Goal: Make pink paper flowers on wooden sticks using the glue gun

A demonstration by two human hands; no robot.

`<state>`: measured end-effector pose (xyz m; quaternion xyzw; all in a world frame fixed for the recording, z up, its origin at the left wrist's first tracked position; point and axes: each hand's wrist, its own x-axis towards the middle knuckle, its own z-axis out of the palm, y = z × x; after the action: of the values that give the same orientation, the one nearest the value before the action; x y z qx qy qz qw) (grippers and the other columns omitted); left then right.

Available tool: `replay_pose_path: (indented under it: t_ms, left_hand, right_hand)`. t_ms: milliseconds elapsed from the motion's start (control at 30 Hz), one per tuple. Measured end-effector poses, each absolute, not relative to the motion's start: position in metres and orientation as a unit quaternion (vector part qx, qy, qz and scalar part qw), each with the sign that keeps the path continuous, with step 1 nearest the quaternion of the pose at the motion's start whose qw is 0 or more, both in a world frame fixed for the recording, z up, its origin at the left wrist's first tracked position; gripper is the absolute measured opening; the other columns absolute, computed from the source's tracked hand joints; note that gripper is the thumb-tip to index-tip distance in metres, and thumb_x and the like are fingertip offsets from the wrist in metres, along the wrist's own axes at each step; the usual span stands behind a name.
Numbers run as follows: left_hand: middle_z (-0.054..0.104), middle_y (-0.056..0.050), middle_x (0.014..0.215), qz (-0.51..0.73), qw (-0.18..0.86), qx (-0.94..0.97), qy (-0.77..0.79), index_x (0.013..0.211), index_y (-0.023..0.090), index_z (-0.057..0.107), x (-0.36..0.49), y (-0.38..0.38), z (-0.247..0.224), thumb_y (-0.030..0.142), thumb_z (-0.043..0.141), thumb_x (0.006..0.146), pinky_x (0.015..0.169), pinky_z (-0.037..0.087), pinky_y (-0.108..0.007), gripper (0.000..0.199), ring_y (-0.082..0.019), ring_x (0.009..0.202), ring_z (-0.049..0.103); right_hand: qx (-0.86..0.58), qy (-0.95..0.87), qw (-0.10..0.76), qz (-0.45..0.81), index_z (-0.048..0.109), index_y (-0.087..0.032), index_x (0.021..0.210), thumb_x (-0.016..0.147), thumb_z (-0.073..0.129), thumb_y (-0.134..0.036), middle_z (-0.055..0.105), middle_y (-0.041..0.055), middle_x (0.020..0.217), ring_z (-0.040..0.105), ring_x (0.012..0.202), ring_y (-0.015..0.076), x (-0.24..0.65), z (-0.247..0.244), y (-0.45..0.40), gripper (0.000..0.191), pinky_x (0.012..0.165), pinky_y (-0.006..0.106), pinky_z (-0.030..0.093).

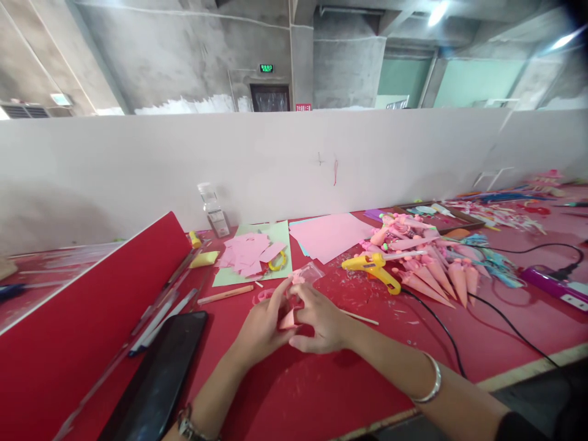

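Both hands meet over the middle of the red table. A small pink paper piece point(288, 320), curled at its edge, is between the fingers of my left hand point(263, 324) and my right hand point(321, 321). My left fingers are bent around its far side, while the right fingers curl against it from the other side. Just beyond the fingertips is a pink ruffled bit point(298, 278) by a clear plastic bag point(312, 272). Pink strip loops point(264, 296) lie beside my left hand. A thin wooden stick point(361, 316) lies by my right wrist.
Pink paper squares point(245, 252) and a yellow tape ring point(277, 261) lie on a green sheet point(225, 278). At right are a yellow glue gun point(374, 269), pink paper cones point(429, 275) and a purple power strip point(551, 285). A black phone point(160, 373) and red divider point(92, 324) are left.
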<state>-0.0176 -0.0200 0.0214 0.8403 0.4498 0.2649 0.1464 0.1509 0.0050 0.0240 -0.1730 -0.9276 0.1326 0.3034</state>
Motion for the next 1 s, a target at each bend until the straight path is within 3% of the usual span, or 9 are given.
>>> replay_pose_path:
  t_ms: [167, 400, 633, 700, 767, 867, 1000]
  left_hand:
    - [0.06, -0.002, 0.081, 0.248, 0.152, 0.84, 0.458, 0.131, 0.021, 0.002, -0.017, -0.021, 0.023, 0.026, 0.053, 0.07, 0.056, 0.042, -0.024, 0.08, -0.016, 0.063, 0.055]
    - [0.059, 0.001, 0.074, 0.257, 0.153, 0.83, 0.472, 0.13, 0.022, 0.008, -0.014, -0.022, 0.026, 0.025, 0.052, 0.071, 0.056, 0.041, -0.023, 0.073, -0.015, 0.063, 0.055]
    - [0.057, 0.003, 0.07, 0.316, 0.117, 0.777, 0.532, 0.127, 0.02, 0.012, -0.019, -0.019, 0.026, 0.031, 0.049, 0.073, 0.054, 0.039, -0.021, 0.066, -0.014, 0.058, 0.055]
    - [0.057, 0.003, 0.068, 0.321, 0.105, 0.763, 0.551, 0.126, 0.02, 0.013, -0.02, -0.017, 0.024, 0.033, 0.049, 0.073, 0.052, 0.038, -0.021, 0.065, -0.014, 0.058, 0.055]
    - [0.056, 0.003, 0.068, 0.32, 0.081, 0.754, 0.569, 0.123, 0.019, 0.019, -0.021, -0.015, 0.021, 0.033, 0.05, 0.072, 0.052, 0.038, -0.021, 0.062, -0.015, 0.059, 0.056]
    - [0.057, -0.002, 0.082, 0.322, 0.063, 0.747, 0.578, 0.109, 0.021, 0.032, -0.023, -0.013, 0.016, 0.028, 0.051, 0.068, 0.057, 0.039, -0.023, 0.045, -0.018, 0.072, 0.058]
    - [0.056, -0.003, 0.082, 0.305, 0.098, 0.767, 0.556, 0.091, 0.021, 0.036, -0.024, -0.014, 0.014, 0.023, 0.048, 0.069, 0.062, 0.041, -0.026, 0.025, -0.018, 0.073, 0.057]
  right_hand:
    - [-0.175, -0.93, 0.301, 0.117, 0.058, -0.016, 0.079, 0.072, 0.052, -0.038, 0.038, 0.0082, 0.102, 0.038, 0.097, 0.0207, 0.15, 0.026, 0.003, 0.023, 0.087, 0.037, 0.034]
    - [-0.186, -0.916, 0.32, 0.155, 0.054, -0.017, 0.076, 0.07, 0.054, -0.035, 0.035, 0.008, 0.106, 0.036, 0.1, 0.0212, 0.151, 0.028, -0.001, 0.019, 0.088, 0.037, 0.034]
    - [-0.239, -0.855, 0.411, 0.209, 0.047, -0.019, 0.093, 0.076, 0.047, -0.025, 0.043, 0.006, 0.097, 0.044, 0.093, 0.0172, 0.156, 0.036, 0.008, 0.018, 0.082, 0.033, 0.038]
    - [-0.272, -0.857, 0.373, 0.23, 0.046, -0.018, 0.091, 0.08, 0.041, -0.023, 0.05, 0.0039, 0.088, 0.048, 0.08, 0.014, 0.164, 0.047, 0.01, 0.013, 0.072, 0.028, 0.041]
    - [-0.296, -0.882, 0.274, 0.243, 0.049, -0.019, 0.086, 0.081, 0.039, -0.024, 0.054, 0.0009, 0.078, 0.05, 0.069, 0.0119, 0.18, 0.06, 0.01, 0.012, 0.065, 0.024, 0.04]
    - [-0.347, -0.896, 0.13, 0.245, 0.054, -0.02, 0.085, 0.078, 0.046, -0.028, 0.058, 0.0006, 0.076, 0.052, 0.066, 0.0125, 0.217, 0.074, 0.006, 0.013, 0.061, 0.023, 0.038]
    - [-0.462, -0.855, 0.051, 0.23, 0.056, -0.02, 0.078, 0.075, 0.048, -0.031, 0.061, 0.001, 0.073, 0.054, 0.064, 0.0139, 0.274, 0.072, -0.005, 0.014, 0.056, 0.023, 0.038]
